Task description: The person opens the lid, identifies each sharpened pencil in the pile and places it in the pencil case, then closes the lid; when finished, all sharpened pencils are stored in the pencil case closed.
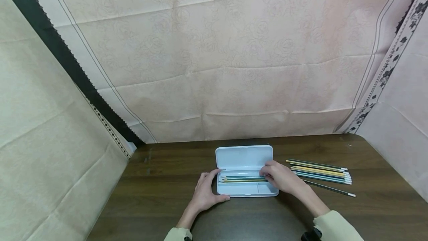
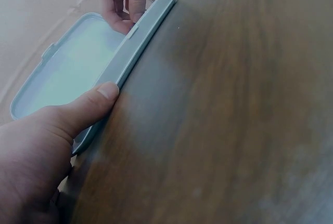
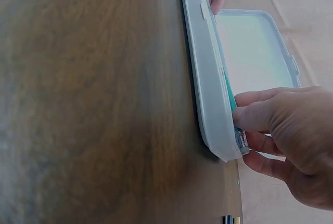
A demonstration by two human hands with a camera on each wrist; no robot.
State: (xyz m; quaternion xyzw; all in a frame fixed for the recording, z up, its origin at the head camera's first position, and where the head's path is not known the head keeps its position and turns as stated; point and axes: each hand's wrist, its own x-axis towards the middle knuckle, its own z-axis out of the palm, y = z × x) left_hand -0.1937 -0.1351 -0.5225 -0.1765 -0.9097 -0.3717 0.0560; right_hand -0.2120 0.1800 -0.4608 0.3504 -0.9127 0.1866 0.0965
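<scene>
Pinching one pencil (image 3: 241, 140) at the right end of a light blue pencil case (image 1: 245, 195), lying wide open on a brown table (image 1: 160, 196). Clamping the thumb and fingers of the right hand (image 1: 279, 176) on it, near its back end. Holding the left end of the case with the left hand (image 1: 204, 192), stretching thumb and pointing finger far apart, with thumb on the front wall and finger at the back corner. Not being able to tell about the other left fingers, partly hidden. Seeing a few thin pencils (image 1: 240, 179) inside the case, lying side by side with tips to the left. Seeing the lid (image 1: 244, 157) too, folded back behind the tray. Spotting a bunch of loose pencils (image 1: 321, 170) on the table, right of the case, dark, yellow and blue, pointing white ends to the right. Finding a lone dark pencil (image 1: 329, 188) nearer the front, lying on a slant. Wearing pale green sleeves (image 1: 337, 226) and a black band (image 1: 311, 234) by the right wrist. Facing a big cream cloth (image 1: 234, 66) behind the table, creased and covered with faint roses.
</scene>
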